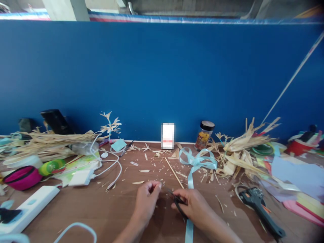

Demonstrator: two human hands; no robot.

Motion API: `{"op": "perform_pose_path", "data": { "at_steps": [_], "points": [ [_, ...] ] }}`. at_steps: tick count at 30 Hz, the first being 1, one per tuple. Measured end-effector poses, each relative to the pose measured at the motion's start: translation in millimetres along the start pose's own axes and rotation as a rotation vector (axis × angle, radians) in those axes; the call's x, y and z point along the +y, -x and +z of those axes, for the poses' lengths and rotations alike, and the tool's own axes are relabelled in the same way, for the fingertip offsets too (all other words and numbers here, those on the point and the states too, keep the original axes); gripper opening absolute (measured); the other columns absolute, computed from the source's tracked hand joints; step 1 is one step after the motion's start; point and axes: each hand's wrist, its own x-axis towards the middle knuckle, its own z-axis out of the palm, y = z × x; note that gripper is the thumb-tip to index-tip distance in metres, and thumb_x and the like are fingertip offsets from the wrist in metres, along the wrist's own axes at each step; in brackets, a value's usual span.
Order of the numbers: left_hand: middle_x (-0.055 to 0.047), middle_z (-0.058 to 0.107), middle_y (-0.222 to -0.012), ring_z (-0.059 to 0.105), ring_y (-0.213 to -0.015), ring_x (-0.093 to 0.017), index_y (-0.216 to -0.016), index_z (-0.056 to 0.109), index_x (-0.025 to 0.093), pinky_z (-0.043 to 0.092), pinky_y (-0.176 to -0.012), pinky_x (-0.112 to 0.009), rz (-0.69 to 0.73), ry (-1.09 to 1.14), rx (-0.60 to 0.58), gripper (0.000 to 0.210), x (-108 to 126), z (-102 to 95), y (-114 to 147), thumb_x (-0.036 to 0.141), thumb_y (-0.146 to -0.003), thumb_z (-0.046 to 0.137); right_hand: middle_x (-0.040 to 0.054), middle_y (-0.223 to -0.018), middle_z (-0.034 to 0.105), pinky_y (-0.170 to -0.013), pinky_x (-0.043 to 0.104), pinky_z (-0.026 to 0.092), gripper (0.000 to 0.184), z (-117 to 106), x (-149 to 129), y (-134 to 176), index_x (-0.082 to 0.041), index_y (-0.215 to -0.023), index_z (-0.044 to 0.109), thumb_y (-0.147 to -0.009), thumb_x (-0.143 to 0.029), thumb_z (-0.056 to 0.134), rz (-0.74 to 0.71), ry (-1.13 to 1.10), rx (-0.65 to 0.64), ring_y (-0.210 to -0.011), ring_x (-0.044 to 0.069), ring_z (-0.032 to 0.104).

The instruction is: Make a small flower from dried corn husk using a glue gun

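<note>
My right hand (191,204) is closed round the dark handles of a pair of scissors (180,206), whose blades point up and left toward my other hand. Thumb and forefinger of my left hand (149,197) are pinched together close to the blade tips; whatever sits between them is too small to make out. Under my right wrist runs a light blue ribbon (189,233), which leads up to loose loops (198,159) on the table. A thin pale stick (174,172) lies just beyond the scissors.
Dried husks (243,148) and a black glue gun (262,211) lie at right, near a lidded jar (204,135). At left are a power strip (32,206), a white charger (81,177), a pink pouch (23,177) and more husks (48,140). A blue partition (152,74) stands behind.
</note>
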Motion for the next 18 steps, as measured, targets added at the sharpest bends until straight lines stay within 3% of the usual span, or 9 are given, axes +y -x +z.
{"op": "perform_pose_path", "data": {
  "at_steps": [5,8,12,18],
  "points": [
    [0.002,0.056,-0.060,0.045,-0.049,-0.009,-0.075,0.062,0.014,0.036,-0.046,-0.018,-0.031,0.152,0.097,0.027,7,1.3,0,0.040,-0.068,0.060,-0.0045,-0.061,0.056,-0.051,0.019,0.028,0.027,-2,4,-2,-0.024,-0.091,0.056,-0.066,-0.029,0.063,0.023,0.252,0.164,-0.054,0.011,0.048],
    [0.003,0.055,-0.059,0.042,-0.045,-0.006,-0.082,0.063,0.014,0.033,-0.042,-0.016,-0.055,0.339,0.122,0.026,10,1.4,0,0.036,-0.067,0.063,-0.0043,-0.066,0.059,-0.052,0.019,0.029,0.031,-3,6,-1,-0.025,-0.090,0.050,-0.063,-0.027,0.064,0.069,0.339,0.208,-0.059,0.013,0.052],
    [-0.001,0.063,-0.074,0.050,-0.054,-0.006,-0.093,0.064,0.017,0.042,-0.048,-0.016,-0.162,0.647,0.052,0.027,15,0.1,2,0.023,-0.067,0.065,-0.0009,-0.074,0.061,-0.056,0.021,0.031,0.025,-5,3,1,-0.024,-0.087,0.049,-0.064,-0.022,0.060,0.104,0.423,0.224,-0.065,0.015,0.055],
    [-0.011,0.059,-0.111,0.060,-0.084,-0.014,-0.106,0.059,0.016,0.051,-0.074,-0.026,-0.218,0.859,-0.114,0.028,23,-2.8,3,0.016,-0.078,0.053,0.0064,-0.098,0.057,-0.074,0.027,0.036,0.040,-12,-5,3,-0.021,-0.100,0.051,-0.060,-0.015,0.056,0.088,0.487,0.224,-0.091,0.022,0.051]
  ]
}}
